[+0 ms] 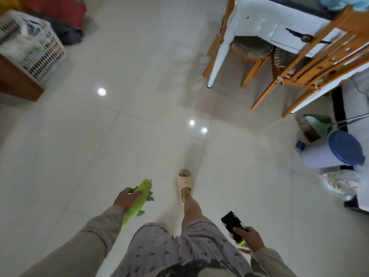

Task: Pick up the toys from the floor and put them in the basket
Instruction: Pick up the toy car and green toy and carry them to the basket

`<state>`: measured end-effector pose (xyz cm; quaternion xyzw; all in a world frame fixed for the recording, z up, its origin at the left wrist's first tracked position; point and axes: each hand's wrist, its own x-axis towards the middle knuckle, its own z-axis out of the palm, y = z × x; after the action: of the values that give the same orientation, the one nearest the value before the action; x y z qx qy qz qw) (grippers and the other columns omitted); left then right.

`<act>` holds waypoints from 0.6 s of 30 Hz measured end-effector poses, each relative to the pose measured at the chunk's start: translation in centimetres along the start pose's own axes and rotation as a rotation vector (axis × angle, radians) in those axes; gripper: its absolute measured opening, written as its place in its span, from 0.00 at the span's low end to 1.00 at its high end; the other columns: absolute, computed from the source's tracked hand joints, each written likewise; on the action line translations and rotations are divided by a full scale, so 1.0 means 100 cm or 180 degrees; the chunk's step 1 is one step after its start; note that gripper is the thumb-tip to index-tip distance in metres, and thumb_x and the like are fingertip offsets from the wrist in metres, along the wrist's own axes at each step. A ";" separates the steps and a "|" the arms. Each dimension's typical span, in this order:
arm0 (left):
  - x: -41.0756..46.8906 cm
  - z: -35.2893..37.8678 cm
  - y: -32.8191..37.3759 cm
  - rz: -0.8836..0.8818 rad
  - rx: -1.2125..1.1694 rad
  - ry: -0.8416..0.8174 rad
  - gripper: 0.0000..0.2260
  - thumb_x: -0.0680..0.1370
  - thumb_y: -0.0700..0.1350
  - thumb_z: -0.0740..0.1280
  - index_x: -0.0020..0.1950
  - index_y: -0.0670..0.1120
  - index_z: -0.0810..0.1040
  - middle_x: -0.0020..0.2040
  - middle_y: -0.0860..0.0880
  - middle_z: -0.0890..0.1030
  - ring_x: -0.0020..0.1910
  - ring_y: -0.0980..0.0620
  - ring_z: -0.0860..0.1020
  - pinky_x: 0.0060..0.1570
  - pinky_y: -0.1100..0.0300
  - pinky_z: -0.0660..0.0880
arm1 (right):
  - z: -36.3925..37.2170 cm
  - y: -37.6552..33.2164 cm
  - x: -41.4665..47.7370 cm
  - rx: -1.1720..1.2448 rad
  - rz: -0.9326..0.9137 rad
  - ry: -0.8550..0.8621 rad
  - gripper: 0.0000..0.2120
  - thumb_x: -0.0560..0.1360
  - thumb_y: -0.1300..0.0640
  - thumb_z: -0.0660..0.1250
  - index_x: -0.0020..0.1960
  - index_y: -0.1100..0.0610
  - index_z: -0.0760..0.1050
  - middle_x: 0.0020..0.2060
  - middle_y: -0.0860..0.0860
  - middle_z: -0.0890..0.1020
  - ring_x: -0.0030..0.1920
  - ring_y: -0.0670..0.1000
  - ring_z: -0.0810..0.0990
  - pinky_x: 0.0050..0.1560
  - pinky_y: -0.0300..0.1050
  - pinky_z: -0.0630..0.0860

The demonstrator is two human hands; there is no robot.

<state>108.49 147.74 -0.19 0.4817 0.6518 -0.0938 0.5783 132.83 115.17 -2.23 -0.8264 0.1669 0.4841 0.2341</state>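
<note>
My left hand (127, 197) grips a long green plush toy (137, 200) around its middle, held at hip height above the tiled floor. A black and white toy (232, 223) with a bit of yellow-green under it is clasped in my right hand (250, 237) at the lower right. The white perforated basket (43, 56) stands far off at the upper left, with some items inside. My leg and a beige slipper (184, 185) show between the hands.
A brown wooden cabinet corner (18, 80) sits beside the basket. A white table (265, 29) and wooden chairs (311, 62) fill the upper right. A broom (311, 124), a blue-lidded bin (339, 154) and a plastic bag (339, 184) line the right edge.
</note>
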 end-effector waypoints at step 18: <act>0.014 -0.008 0.076 -0.1557 -0.1343 0.0769 0.36 0.58 0.54 0.62 0.58 0.32 0.78 0.48 0.40 0.78 0.39 0.47 0.77 0.40 0.59 0.69 | 0.060 -0.456 0.065 -0.0745 -0.1032 -0.1040 0.13 0.73 0.59 0.69 0.53 0.61 0.70 0.53 0.62 0.76 0.50 0.59 0.75 0.40 0.48 0.77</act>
<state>113.74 152.91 2.13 0.1885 0.8168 -0.0351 0.5442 154.48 156.23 -0.20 -0.7747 -0.0649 0.5833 0.2353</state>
